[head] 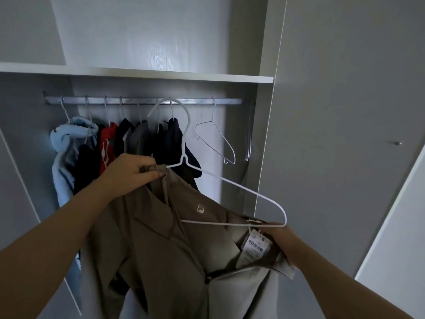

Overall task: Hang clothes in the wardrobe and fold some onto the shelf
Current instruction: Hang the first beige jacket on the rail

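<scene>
Two hands hold a brown top (161,226) and a white hanger (183,158) up in front of an open wardrobe (264,134), below its rail (142,100). The left hand (133,169) has its grip clenched on a bunch of the top's fabric just beside the hanger's neck. The right hand (282,236) grasps the top's paler cloth under the hanger's far corner, next to a barcode tag (255,244); whether it also touches the wire cannot be told. The hanger's hook points up toward the rail without reaching over it. Its long axis slants from the left hand, upper left, down to the right hand, lower right. The top droops from both hands, a small logo facing the camera. Behind, a blue fleece (66,139), a red garment (108,143) and several dark clothes (170,139) hang on the rail. A bare wire hanger (215,139) hangs to their right, and a shelf (138,73) runs above.
</scene>
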`<state>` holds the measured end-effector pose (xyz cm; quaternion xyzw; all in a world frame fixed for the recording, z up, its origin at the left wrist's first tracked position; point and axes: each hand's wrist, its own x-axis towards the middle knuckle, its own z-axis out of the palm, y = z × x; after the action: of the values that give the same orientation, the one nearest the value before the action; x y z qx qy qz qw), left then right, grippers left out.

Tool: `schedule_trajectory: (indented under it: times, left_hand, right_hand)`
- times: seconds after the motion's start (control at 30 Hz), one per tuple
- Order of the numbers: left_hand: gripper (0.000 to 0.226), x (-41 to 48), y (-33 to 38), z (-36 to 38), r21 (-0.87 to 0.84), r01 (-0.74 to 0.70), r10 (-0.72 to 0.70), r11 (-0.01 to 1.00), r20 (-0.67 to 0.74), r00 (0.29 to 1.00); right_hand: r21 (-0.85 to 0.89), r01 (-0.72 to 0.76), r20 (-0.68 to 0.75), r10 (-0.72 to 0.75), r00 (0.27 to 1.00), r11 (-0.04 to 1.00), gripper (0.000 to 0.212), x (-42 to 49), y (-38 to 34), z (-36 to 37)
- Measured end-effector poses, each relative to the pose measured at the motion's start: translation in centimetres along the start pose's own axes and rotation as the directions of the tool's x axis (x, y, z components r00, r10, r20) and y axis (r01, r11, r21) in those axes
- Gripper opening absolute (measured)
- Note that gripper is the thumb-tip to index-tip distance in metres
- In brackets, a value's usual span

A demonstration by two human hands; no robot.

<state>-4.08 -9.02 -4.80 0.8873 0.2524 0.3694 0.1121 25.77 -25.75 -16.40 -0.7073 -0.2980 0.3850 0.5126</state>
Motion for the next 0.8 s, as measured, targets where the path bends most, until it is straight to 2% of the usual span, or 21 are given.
schedule_trajectory:
  times: [0.17,0.27,0.33,0.53,0.7,0.8]
  left_hand:
    - [0.037,-0.8,-1.1,0.0,-0.009,0.049,-0.049,0.999,-0.036,0.998]
    - [0.038,-1.1,-1.6,-0.1,0.004,0.033,-0.033,0.999,-0.021,0.999]
    - [0.031,-1.1,-1.6,0.2,0.027,0.017,-0.017,0.999,0.023,1.000]
    - [0.030,-1.4,-1.6,1.7,0.129,-0.082,0.065,0.988,0.127,0.990]
    - [0.024,-2.2,-2.6,1.6,0.341,-0.147,0.143,0.929,0.037,0.989]
    - [0.023,-2.4,-2.8,1.5,0.395,-0.175,0.184,0.902,0.016,0.983]
  right_hand:
    - [0.095,-0.102,0.045,0.098,0.994,0.990,0.005,-0.2,-0.7,-0.8]
    - [0.183,-0.151,-0.095,0.170,0.981,0.971,0.010,0.5,-1.0,-1.1]
    - [0.193,-0.109,-0.188,0.146,0.971,0.975,0.015,1.0,-1.2,-1.1]
    - [0.008,0.060,-0.238,-0.057,0.970,0.998,0.017,1.6,-1.6,0.0]
    - [-0.180,0.064,-0.264,-0.111,0.958,0.982,0.021,1.9,-1.8,-0.5]
    - [-0.257,0.069,-0.304,-0.148,0.941,0.964,0.024,2.0,-2.2,-1.0]
